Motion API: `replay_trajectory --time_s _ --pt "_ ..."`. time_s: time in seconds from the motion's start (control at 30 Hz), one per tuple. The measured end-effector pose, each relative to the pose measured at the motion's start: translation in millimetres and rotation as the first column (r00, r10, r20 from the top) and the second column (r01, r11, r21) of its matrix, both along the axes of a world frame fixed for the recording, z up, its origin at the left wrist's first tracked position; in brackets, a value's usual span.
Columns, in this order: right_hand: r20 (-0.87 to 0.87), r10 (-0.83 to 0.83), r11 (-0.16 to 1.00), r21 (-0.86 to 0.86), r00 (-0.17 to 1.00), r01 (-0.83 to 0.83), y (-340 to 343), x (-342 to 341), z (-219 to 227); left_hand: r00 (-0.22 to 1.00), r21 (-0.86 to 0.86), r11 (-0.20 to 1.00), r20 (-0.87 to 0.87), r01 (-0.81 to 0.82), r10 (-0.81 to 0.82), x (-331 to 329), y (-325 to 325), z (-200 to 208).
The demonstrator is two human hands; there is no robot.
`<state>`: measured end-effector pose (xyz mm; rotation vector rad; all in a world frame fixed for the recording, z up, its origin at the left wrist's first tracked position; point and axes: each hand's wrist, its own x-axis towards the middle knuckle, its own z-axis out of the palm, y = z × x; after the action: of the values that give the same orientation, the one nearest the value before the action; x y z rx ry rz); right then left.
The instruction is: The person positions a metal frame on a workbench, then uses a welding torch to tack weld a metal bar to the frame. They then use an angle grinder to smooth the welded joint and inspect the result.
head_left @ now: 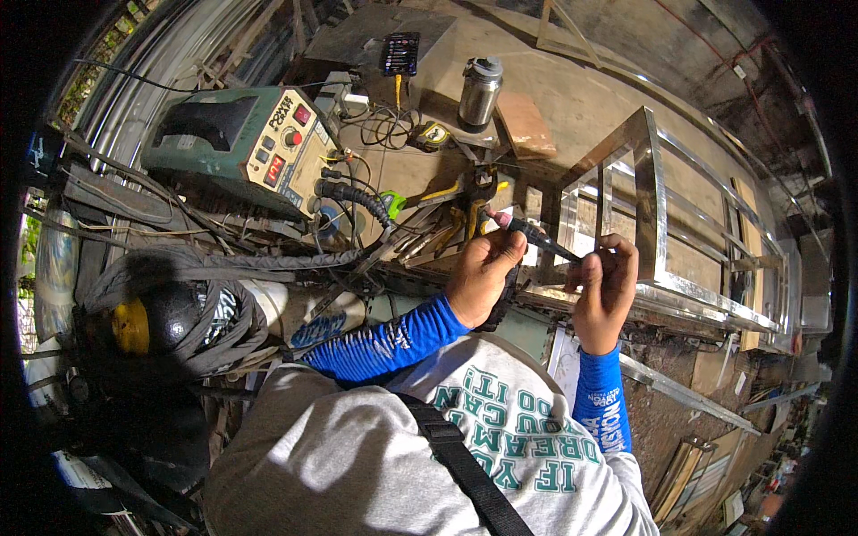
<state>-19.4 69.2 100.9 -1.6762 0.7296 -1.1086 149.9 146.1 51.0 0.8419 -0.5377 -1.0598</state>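
A TIG welding torch [540, 238] with a pink nozzle and a dark body is held up in front of me, its nozzle pointing left. The fingers of my left hand [480, 275] are closed around the torch's head, just behind the nozzle. At the torch's other end, the thumb and fingers of my right hand [603, 299] pinch its dark back part; some of those fingertips are hidden. Just to the right stands a shiny metal frame [655, 196] of square tubes on the workbench [465, 55]. Beneath and beyond the torch lie several hand tools, partly covered.
A green welding machine [241, 147] stands at left, cables running from it. A tape measure [430, 137], a steel flask [480, 94] and a reddish-brown block [525, 126] sit on the bench. A coiled hose [210, 330] drapes over a dark cylinder at lower left.
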Motion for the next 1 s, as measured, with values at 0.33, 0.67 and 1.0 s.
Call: replay_trajectory --time_s 0.33,0.67,1.0 --pt "0.030 0.365 0.863 0.365 0.930 -0.351 16.4 -3.4 -20.2 0.988 -0.017 0.994 -0.117 -0.108 0.105 2.3 -3.2 11.6" --pt "0.064 0.454 0.737 0.534 0.889 -0.414 41.9 15.3 -40.6 0.967 -0.094 0.986 -0.230 -0.138 0.114 31.9 -6.2 21.3" --pt "0.095 0.442 0.749 0.508 0.892 -0.426 48.4 9.5 -16.8 0.947 -0.058 0.971 -0.242 -0.232 0.212 51.4 2.1 23.9"
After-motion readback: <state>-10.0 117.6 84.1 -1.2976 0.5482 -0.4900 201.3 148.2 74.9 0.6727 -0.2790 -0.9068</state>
